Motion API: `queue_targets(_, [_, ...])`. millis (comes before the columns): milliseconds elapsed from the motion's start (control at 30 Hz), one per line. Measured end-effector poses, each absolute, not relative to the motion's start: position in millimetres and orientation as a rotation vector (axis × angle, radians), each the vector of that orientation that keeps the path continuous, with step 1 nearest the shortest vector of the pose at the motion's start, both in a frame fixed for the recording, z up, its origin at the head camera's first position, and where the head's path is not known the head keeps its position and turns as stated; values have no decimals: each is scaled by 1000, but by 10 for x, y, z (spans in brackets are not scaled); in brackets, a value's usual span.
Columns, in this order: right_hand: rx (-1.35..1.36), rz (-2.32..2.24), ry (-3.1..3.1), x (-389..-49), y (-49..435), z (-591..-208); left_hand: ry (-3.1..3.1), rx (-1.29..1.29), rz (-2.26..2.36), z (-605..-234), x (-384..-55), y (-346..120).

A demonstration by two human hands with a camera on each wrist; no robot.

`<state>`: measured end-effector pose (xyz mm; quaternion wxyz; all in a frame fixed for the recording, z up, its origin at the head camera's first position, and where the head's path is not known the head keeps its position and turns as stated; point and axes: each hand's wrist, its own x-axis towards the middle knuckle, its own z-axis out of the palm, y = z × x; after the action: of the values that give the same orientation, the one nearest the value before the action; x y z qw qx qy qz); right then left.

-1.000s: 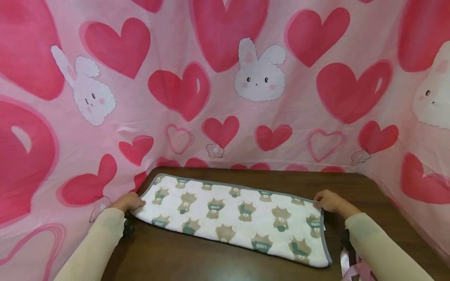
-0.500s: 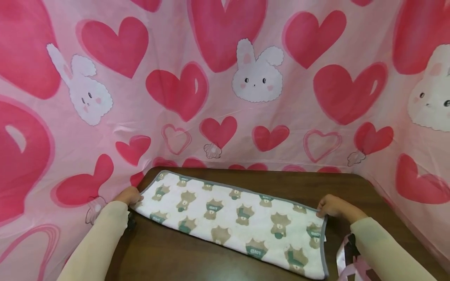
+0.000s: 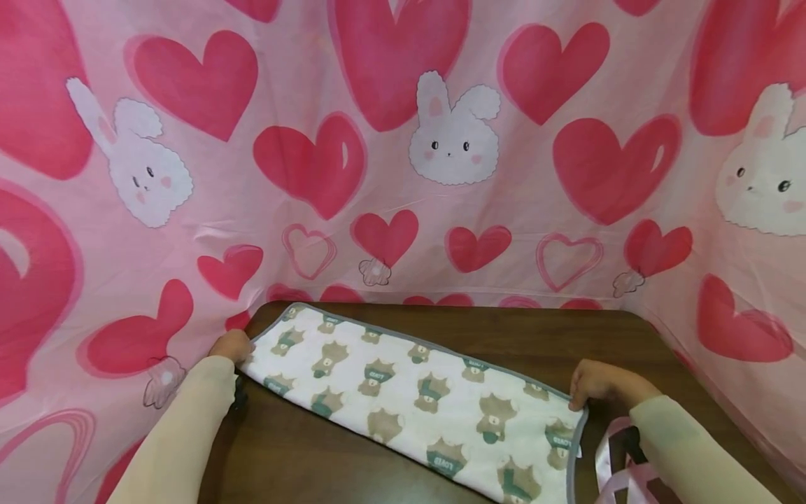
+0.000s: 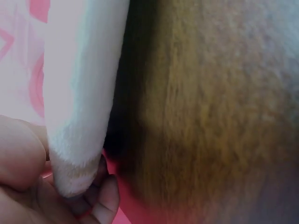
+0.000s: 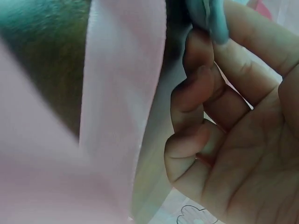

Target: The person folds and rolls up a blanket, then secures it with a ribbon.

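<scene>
A white towel (image 3: 406,392) printed with brown bears and edged in grey stretches slantwise over the table, its right end nearer me. At its left end, my left hand (image 3: 231,346) grips the edge; the left wrist view has the folded white towel (image 4: 81,93) between the thumb and curled fingers of that hand (image 4: 56,191). My right hand (image 3: 604,385) pinches the far right corner. Up close in the right wrist view, the grey hem (image 5: 215,21) is held at the fingertips of this hand (image 5: 233,121), with the other fingers curled below.
The dark brown wooden table (image 3: 535,332) has rounded far corners. Pink cloth (image 3: 390,182) with hearts and rabbits hangs behind and at both sides. A shiny pink ribbon (image 3: 620,462) hangs by my right wrist and partly blocks the right wrist view (image 5: 124,93).
My right hand has moved down toward me with the towel's right corner, so the towel slants more. My left hand has shifted slightly up and left in the head view, still gripping its end.
</scene>
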<state>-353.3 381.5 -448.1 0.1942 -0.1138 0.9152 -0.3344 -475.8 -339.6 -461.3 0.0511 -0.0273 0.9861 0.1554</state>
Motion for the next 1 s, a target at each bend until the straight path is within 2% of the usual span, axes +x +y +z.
queue_targets(333, [-243, -816, 2447, -3365, 3653, -4438, 2950, -212, 594, -4653, -4846, -3389])
queue_targets(1000, [-301, -466, 2428, -3202, 3459, -4390, 3037, -89, 656, -4689, -4932, -3407])
